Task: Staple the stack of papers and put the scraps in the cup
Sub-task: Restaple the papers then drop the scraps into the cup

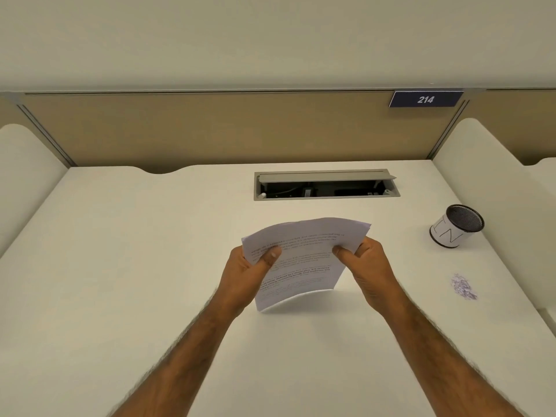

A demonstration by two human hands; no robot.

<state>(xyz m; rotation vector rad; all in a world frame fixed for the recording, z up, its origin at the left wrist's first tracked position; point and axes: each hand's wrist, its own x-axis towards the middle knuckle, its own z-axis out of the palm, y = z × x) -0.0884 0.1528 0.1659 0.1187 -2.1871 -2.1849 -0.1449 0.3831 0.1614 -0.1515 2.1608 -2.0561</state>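
Both hands grip the stack of papers (301, 260) above the centre of the surface (120, 266): left hand (249, 272) closed on its 9 o'clock edge, right hand (365, 266) on its 3 o'clock edge. The cup (455, 225) stands at 3 o'clock, with the scraps (463, 286) near it at 4 o'clock.

— Inspector: What is worn on the arms?

— Assistant: No sleeves show; both forearms are bare up to the bottom edge of the picture, with dark hair along them.

— Inspector: And the hands?

— Assistant: Left hand (245, 273) and right hand (368, 266) are bare: no gloves, rings or watch visible.
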